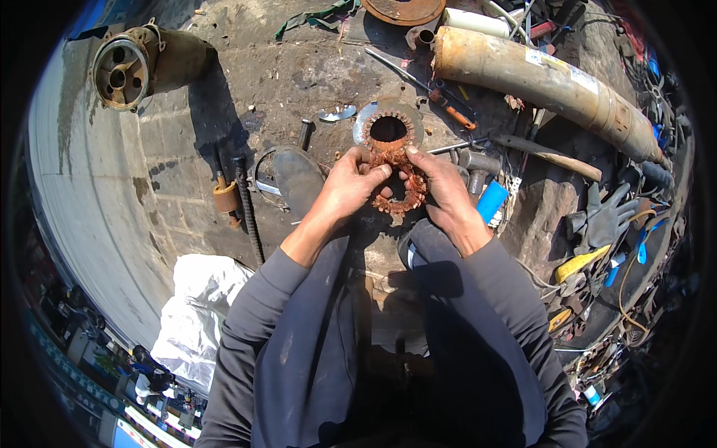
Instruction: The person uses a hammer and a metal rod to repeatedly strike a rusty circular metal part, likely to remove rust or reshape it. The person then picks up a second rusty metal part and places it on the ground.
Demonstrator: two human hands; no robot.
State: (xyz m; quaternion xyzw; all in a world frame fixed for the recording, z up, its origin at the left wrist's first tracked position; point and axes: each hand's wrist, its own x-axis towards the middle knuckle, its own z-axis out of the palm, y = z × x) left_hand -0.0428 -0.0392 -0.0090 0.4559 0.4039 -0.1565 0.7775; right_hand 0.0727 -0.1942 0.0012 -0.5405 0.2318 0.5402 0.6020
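Note:
A ring of reddish copper winding (407, 203) hangs between my two hands, its strands ragged and bunched. My left hand (348, 183) pinches its upper left edge, thumb pointing inward. Gripping its right side is my right hand (445, 190), with the thumb on top and some fingertips showing through the ring's opening. Just beyond my hands stands a round motor core (388, 128) with copper ends around a dark bore. Copper strands lie between this core and the ring; whether the two are joined I cannot tell. A flat metal disc (361, 123) shows around the core.
A long rusty pipe (538, 75) lies far right, near an orange-handled screwdriver (452, 112). To the right are a hammer (482, 163), a blue cylinder (491, 200) and a grey glove (606, 215). A cylindrical housing (123, 71) stands far left, with a rotor (224, 196) nearer.

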